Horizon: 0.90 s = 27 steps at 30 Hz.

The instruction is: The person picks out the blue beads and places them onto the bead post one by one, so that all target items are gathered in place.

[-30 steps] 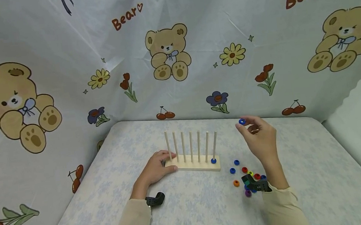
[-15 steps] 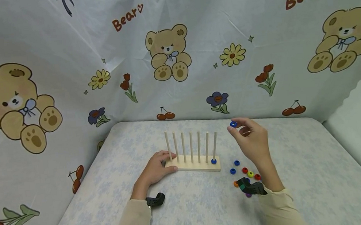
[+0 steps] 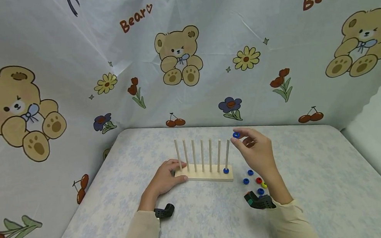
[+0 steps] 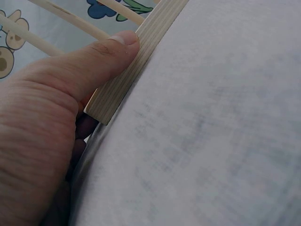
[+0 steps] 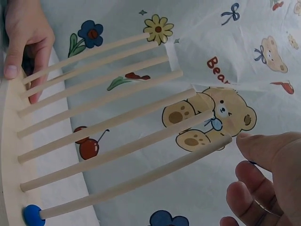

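Observation:
A wooden peg rack [image 3: 203,177] with a row of several upright pegs stands on the table in the head view. My left hand [image 3: 166,178] grips the left end of its base, thumb along the front edge; the left wrist view shows that thumb [image 4: 106,54] on the base's side. One blue bead [image 3: 226,170] sits at the foot of the rightmost peg [image 5: 136,181]. Between thumb and forefinger, my right hand [image 3: 257,151] pinches another blue bead [image 3: 236,134], just above and right of that peg's top. Fingers hide nearly all of this bead in the right wrist view.
Loose beads lie right of the rack, among them blue beads [image 3: 246,181], a red bead [image 3: 259,180] and a yellow bead [image 3: 264,185]. My right forearm hides others. A bear-print sheet [image 3: 188,96] hangs behind the table [image 3: 201,226].
My right hand has moved left and slightly down with the blue bead, from well right of the rack to beside the rightmost peg's tip. The left hand and rack have stayed still.

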Each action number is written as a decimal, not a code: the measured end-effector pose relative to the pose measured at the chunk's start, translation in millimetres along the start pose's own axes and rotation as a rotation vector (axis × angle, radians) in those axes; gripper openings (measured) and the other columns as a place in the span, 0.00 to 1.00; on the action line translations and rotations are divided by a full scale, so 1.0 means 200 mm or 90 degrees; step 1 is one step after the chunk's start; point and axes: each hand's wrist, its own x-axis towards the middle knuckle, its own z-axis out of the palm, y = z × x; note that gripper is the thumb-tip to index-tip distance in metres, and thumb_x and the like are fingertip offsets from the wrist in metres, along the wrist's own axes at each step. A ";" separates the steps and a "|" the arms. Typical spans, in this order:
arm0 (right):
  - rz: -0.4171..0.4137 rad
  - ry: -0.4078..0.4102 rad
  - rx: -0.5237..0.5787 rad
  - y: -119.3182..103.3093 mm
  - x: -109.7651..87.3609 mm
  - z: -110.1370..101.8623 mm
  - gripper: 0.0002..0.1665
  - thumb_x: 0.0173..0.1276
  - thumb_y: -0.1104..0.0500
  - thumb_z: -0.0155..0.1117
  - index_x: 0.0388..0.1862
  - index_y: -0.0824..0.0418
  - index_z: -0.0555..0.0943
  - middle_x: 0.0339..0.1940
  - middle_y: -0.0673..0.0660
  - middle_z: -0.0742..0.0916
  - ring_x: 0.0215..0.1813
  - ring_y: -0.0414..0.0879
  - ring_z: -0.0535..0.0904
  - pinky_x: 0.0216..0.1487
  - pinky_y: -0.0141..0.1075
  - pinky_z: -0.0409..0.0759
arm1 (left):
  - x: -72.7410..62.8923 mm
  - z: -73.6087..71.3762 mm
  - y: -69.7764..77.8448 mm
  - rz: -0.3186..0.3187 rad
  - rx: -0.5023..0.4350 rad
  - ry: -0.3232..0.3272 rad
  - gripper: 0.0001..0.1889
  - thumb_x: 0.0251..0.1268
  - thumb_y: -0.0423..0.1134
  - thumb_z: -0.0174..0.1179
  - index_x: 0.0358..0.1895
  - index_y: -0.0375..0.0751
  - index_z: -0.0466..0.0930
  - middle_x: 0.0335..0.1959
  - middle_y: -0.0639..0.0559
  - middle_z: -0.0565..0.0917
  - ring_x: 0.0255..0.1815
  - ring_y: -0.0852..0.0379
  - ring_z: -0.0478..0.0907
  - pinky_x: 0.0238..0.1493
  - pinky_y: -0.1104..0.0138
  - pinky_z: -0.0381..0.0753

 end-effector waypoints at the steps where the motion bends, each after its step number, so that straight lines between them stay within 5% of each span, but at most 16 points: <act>1: 0.000 -0.003 0.000 0.00 0.00 0.00 0.17 0.66 0.56 0.72 0.54 0.54 0.86 0.41 0.53 0.88 0.33 0.42 0.80 0.37 0.24 0.78 | 0.00 0.00 0.00 0.002 0.003 0.000 0.26 0.52 0.61 0.73 0.58 0.73 0.81 0.65 0.63 0.76 0.73 0.51 0.67 0.72 0.46 0.68; 27: -0.025 -0.026 -0.017 -0.03 -0.01 0.04 0.16 0.66 0.56 0.73 0.52 0.55 0.87 0.40 0.52 0.89 0.32 0.41 0.82 0.37 0.30 0.82 | 0.00 0.00 0.00 0.001 0.006 -0.001 0.25 0.53 0.60 0.73 0.58 0.73 0.81 0.65 0.63 0.76 0.73 0.51 0.67 0.72 0.46 0.67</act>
